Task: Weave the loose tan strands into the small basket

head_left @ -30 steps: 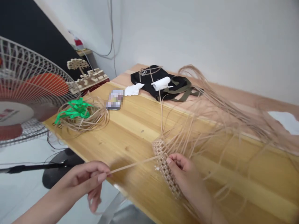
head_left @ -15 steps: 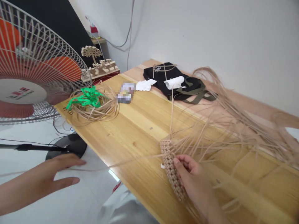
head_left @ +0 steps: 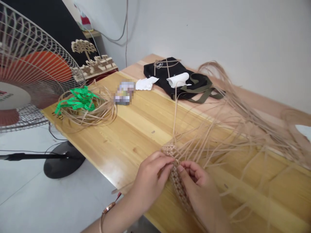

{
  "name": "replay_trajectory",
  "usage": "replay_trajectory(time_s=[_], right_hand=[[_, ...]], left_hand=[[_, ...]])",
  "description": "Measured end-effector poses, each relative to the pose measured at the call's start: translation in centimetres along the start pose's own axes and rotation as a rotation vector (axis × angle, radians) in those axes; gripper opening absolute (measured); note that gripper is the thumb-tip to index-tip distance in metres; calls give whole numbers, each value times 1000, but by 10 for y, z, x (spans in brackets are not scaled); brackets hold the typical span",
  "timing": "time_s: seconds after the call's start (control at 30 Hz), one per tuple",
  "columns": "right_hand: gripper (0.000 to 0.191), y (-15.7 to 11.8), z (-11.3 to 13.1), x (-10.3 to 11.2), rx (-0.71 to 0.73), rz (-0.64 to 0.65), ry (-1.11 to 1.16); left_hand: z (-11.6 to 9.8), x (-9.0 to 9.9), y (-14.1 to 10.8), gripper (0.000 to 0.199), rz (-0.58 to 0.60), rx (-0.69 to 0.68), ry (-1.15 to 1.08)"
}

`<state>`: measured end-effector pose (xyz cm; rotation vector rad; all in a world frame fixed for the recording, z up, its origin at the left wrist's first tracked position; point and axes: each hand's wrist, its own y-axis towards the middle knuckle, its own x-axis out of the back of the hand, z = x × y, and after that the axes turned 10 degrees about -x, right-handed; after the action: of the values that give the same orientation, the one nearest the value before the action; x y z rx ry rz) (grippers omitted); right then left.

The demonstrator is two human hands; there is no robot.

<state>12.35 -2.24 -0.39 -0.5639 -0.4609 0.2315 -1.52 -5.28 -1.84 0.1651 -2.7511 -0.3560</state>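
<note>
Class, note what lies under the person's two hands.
Under the left hand and right hand lies a woven cane strip panel, over the wooden table. Loose strands fan from it. The weave beneath the fingers is covered, so its pattern there cannot be seen.

No wording can be read: beyond the wooden table (head_left: 136,136), a small logo (head_left: 159,65) on a black bag (head_left: 157,76) is blurred; beside it, red print (head_left: 3,94) on a fan hub (head_left: 13,95) is cut off; dark marks (head_left: 57,116) on it are too small

Pine-topped table (head_left: 143,129) stands against a white wall (head_left: 218,32), pale floor (head_left: 48,200) left of the table, pedestal fan (head_left: 31,68) at its left end, small shelf (head_left: 91,33) and black panel (head_left: 41,26) beyond.
</note>
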Motion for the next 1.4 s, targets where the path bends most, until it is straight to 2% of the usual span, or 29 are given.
replay_trajectory(time_s=[0.27,0.5,0.6,0.77,1.0,1.23,1.4], right_hand=[[27,-1,-1,-2,2,-18,29],[25,-4,-2,-3,-4,-12,43],[25,-6,-2,-4,0,-4,57],[25,-6,-6,-6,31,-33,6],[25,-8,-8,0,73,-5,-59],[28,-10,-11,1,120,-53,-144],[25,-12,-11,-1,155,-25,-143]], left_hand=[[-5,0,0,19,-65,433,-370],[-7,-2,2,23,-104,672,-593],[-9,-1,8,19,-88,680,-527],[-12,1,18,12,-61,597,-321],[-11,-1,18,13,-45,584,-311],[-11,-1,18,13,-65,560,-271],[-7,-1,15,20,-78,586,-286]])
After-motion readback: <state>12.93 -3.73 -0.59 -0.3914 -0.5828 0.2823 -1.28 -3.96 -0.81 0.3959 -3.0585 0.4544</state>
